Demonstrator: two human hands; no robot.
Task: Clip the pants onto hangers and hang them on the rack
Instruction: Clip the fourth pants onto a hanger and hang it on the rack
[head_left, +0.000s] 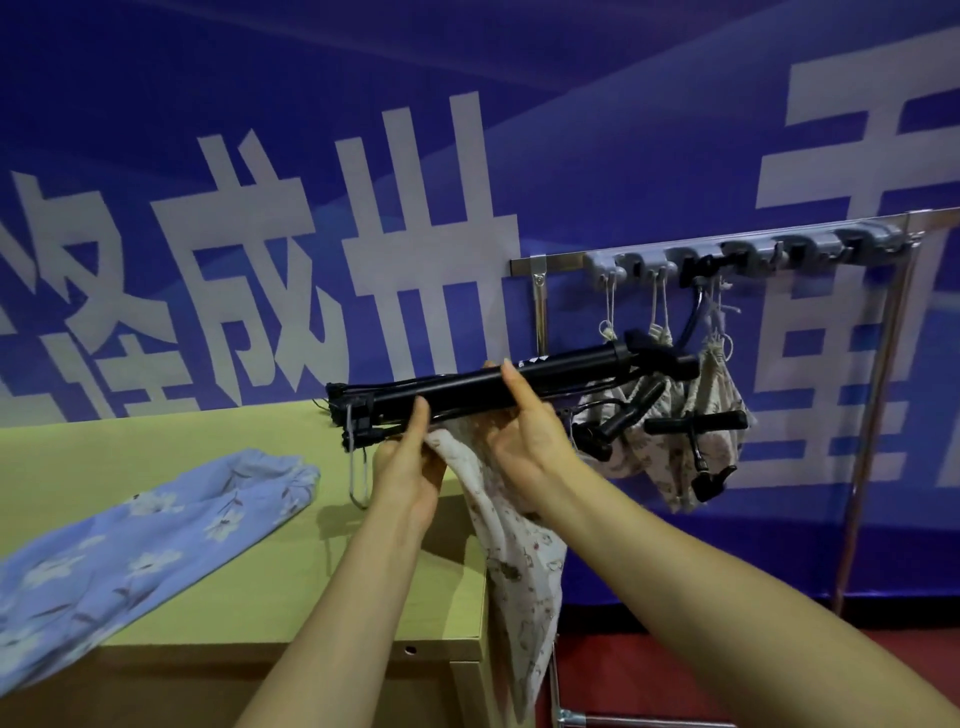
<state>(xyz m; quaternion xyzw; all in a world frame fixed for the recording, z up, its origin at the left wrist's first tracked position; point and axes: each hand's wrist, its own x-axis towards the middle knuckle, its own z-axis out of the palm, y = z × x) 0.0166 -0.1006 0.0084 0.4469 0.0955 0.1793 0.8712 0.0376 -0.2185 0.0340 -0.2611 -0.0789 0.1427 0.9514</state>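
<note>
Blue banner wall (311, 104) behind, green table (208, 545) below. Left hand (410, 467) pinching cream floral pants (514, 561) waistband up against black hanger (467, 389), likely to feed the clip. Right hand (524, 431) closed round hanger bar, thumb on top, steadying. Pants hang off table edge toward 6 o'clock. Blue floral pants (130, 545) wait at 8 o'clock. Rack (727, 249) at 2 o'clock, one pair hung.

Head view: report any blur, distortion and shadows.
Head view: wide-angle bending bows the rack rail and the table edge; the black hanger and both hands, left hand and right hand, look slightly soft; even lighting, faint shadows under the blue floral pants.
</note>
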